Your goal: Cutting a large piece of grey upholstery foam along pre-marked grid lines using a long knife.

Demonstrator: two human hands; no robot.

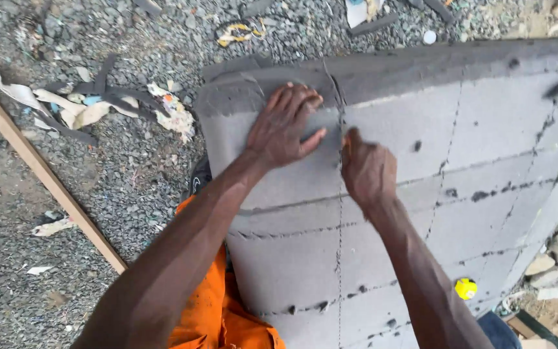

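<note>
A large grey foam slab [421, 213], scored with cut lines, leans over the person's orange-clad knees. The right hand [368, 169] is clenched at the vertical cut line [340, 213]; what its grip contains cannot be determined. The left hand [283, 126] lies flat, grip released, just left of it. Gravel ground [130, 161] lies beyond.

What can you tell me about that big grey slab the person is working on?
The grey foam slab looks soft and thick, its top marked with a grid of dark lines and spots. One line, between the hands, looks like a cut seam. It lies tilted over gravel. The left hand presses flat on it; the right hand, fisted, sits at the seam.
</note>
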